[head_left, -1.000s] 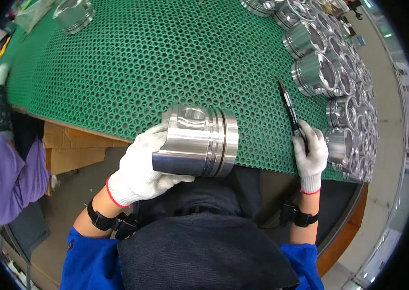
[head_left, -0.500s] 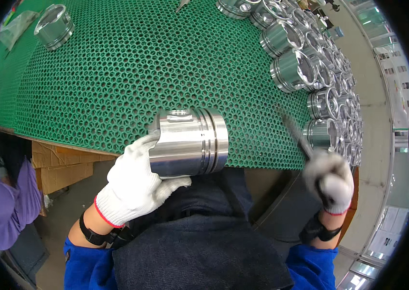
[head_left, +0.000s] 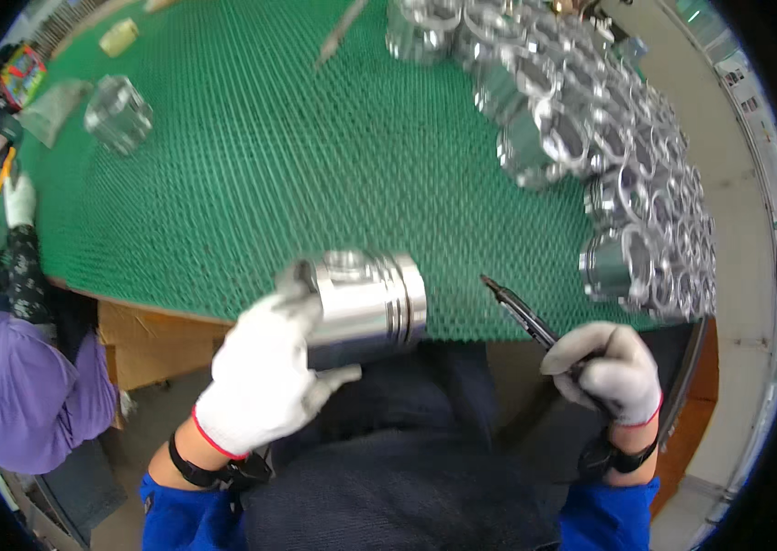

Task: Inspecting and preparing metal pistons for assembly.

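Observation:
A shiny metal piston [head_left: 361,298] lies on its side at the near edge of the green mat, its ring grooves toward the right and a pin hole on top. My left hand [head_left: 264,376], in a white knitted glove with a red cuff, grips the piston's left end, fingers behind and thumb below. To the right, my gloved right hand [head_left: 613,372] is closed round a slim black pen-like tool [head_left: 524,315]. Its dark tip points up and left, apart from the piston. Motion blurs the piston and left hand somewhat.
Many pistons [head_left: 535,142] stand packed along the right side of the green mat [head_left: 315,165]. A single piston [head_left: 119,115] stands far left beside a clear plastic bag [head_left: 53,110]. A thin tool [head_left: 341,35] lies at the back. At left sits another person in purple [head_left: 16,390].
The view has shifted, so the mat's far side and the person at left show more. My right hand has turned the black tool so it points further left. The left hand still grips the piston.

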Demonstrator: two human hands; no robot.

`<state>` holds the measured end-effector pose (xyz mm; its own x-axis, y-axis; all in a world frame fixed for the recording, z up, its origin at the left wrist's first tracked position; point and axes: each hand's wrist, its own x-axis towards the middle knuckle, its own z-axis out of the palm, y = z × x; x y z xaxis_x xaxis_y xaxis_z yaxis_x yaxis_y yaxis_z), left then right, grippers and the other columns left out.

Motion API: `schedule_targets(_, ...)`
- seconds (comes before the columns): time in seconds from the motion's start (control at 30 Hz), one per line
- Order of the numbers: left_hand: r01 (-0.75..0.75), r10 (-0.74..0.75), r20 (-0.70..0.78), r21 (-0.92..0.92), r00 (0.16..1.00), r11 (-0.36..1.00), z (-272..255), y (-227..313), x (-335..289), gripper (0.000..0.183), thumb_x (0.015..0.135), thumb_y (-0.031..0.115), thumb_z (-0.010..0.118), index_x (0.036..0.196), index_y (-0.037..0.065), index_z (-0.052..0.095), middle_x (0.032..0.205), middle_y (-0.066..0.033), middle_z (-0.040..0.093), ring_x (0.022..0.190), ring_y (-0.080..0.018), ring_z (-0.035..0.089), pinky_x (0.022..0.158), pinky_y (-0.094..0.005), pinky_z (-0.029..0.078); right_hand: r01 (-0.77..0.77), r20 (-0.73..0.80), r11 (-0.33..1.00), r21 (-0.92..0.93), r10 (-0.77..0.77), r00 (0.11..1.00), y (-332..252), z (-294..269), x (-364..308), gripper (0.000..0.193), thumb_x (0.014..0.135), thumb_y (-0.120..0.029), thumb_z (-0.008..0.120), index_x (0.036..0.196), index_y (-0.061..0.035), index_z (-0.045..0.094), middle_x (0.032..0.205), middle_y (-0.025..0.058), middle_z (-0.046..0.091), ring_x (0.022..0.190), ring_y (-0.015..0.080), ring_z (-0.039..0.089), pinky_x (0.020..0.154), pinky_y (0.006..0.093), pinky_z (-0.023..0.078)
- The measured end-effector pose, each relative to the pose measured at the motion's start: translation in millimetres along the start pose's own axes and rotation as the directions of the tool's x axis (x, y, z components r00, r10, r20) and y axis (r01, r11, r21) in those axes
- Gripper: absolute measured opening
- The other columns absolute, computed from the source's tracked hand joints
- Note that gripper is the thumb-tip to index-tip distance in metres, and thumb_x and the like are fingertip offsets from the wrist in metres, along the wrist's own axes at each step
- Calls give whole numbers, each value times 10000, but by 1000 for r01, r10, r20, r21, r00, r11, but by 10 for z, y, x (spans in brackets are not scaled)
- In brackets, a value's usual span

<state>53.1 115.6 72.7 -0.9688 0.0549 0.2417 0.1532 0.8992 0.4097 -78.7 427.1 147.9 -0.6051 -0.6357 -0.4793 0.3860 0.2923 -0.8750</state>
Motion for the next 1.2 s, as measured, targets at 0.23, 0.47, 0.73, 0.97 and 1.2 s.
schedule_targets(0.23, 164, -172, 490, 59, 855, 985, -205, -106, 485, 448, 863, 434, 655, 1118, 66, 670, 929, -191, 659, 872, -383, 639, 784, -461, 521, 97, 43, 72, -993, -542, 840, 506, -139, 575, 206, 706, -233, 697, 911, -235, 686, 729, 89, 552, 560, 290, 601, 506, 406, 496)
schedule_targets(0.47, 192, -50, 381, -345, 923, 919, -334, -254, 951, 423, 946, 431, 563, 1179, 88, 646, 969, -186, 684, 899, -323, 671, 808, -399, 524, 162, 104, 23, -986, -676, 729, 704, -255, 795, 223, 683, -278, 730, 900, -242, 691, 727, 86, 561, 522, 274, 592, 460, 401, 482)
schedule_targets(0.73, 358, -166, 590, -224, 790, 907, -536, -535, 1893, 481, 939, 466, 566, 1079, 18, 672, 875, -150, 690, 781, -230, 670, 713, -351, 532, 322, 154, 133, -937, -671, 725, 643, -373, 773, 318, 742, -206, 686, 1060, -211, 666, 816, 106, 598, 576, 289, 577, 482, 410, 457)
schedule_targets(0.97, 43, -25, 83, -221, 996, 974, -1182, -1440, 3154, 273, 926, 242, 564, 970, 4, 690, 946, -79, 714, 844, -173, 672, 776, -331, 539, 355, 159, 156, -922, -682, 714, 587, -370, 834, 324, 715, -178, 682, 1037, -212, 674, 765, 105, 575, 512, 280, 539, 435, 403, 422)
schedule_targets(1.2, -10, -287, -322, -681, 902, 733, -1729, -1277, 4202, 372, 966, 382, 501, 1122, 57, 596, 1041, -83, 606, 986, -212, 577, 894, -351, 470, 349, 153, 139, -927, -708, 690, 559, -360, 873, 317, 717, -165, 669, 1032, -201, 679, 776, 107, 582, 538, 278, 553, 453, 405, 430)
